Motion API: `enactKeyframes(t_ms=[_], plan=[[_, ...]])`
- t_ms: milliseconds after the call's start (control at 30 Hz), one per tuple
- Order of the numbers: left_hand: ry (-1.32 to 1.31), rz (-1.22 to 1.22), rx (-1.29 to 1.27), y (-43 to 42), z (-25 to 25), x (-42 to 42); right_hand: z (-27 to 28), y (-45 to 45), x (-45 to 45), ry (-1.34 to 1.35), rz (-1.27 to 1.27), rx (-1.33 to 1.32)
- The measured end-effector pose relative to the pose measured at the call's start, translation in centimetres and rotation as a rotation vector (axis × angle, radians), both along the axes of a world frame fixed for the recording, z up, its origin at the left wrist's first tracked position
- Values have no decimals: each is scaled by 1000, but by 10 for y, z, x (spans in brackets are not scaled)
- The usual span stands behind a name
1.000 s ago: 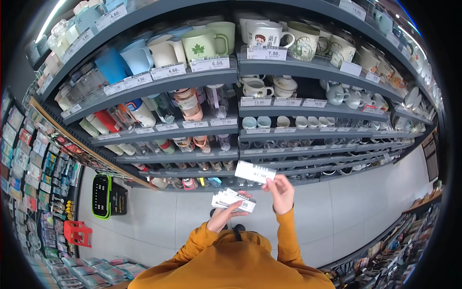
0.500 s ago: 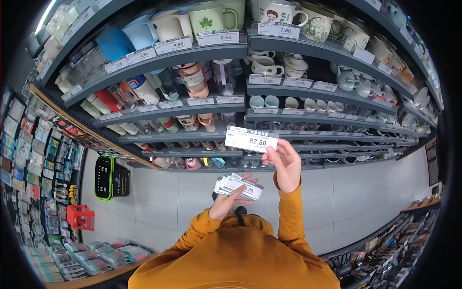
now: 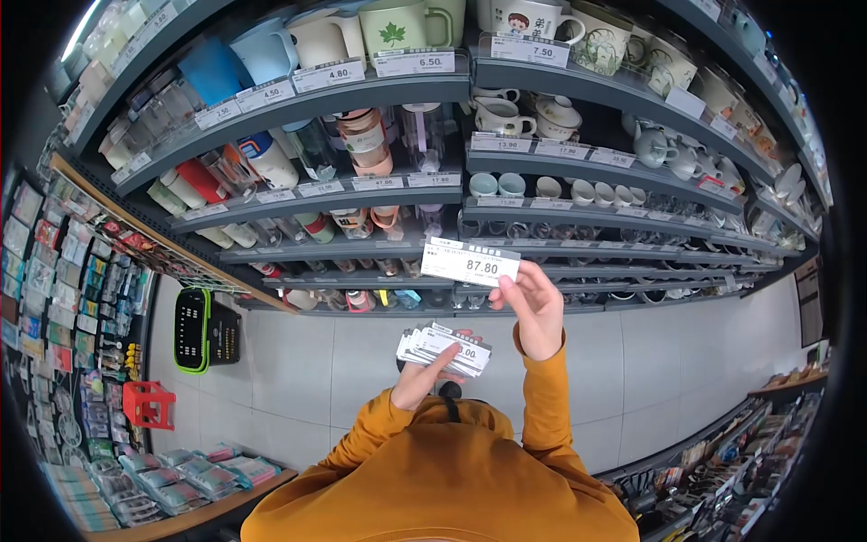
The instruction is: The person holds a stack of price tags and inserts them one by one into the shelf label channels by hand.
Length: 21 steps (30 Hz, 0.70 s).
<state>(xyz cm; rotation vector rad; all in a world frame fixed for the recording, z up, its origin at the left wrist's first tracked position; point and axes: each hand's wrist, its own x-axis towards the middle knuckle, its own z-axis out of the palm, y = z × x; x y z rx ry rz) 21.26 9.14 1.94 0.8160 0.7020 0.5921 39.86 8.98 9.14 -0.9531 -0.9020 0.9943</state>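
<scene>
Between the thumb and fingers of my right hand (image 3: 535,307) is a single price tag (image 3: 456,264), reading 87.80. It is held up in front of the lower shelves, pinched at its right end. Lower and to the left, my left hand (image 3: 424,375) grips a fanned stack of price tags (image 3: 444,350), thumb across the top one. Part of the number on that top tag is covered by the thumb. The two hands are apart, and the single tag does not touch the stack.
Ahead stand curved shelves (image 3: 397,86) of mugs, bottles, cups and teapots with price tags along their edges. A black and green shopping basket (image 3: 194,330) and a red stool (image 3: 149,404) are on the tiled floor at left. Racks of packaged goods (image 3: 72,316) line the left side.
The view has shifted slightly. Both hands keep their holds, with the single tag and the stack in nearly the same places.
</scene>
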Motion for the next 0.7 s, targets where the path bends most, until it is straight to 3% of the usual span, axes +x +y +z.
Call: enactKeyframes(t_ms=[700], plan=[[70,71,-100,-5,-7,-36,-3,0,-26,-35,-27,-7]])
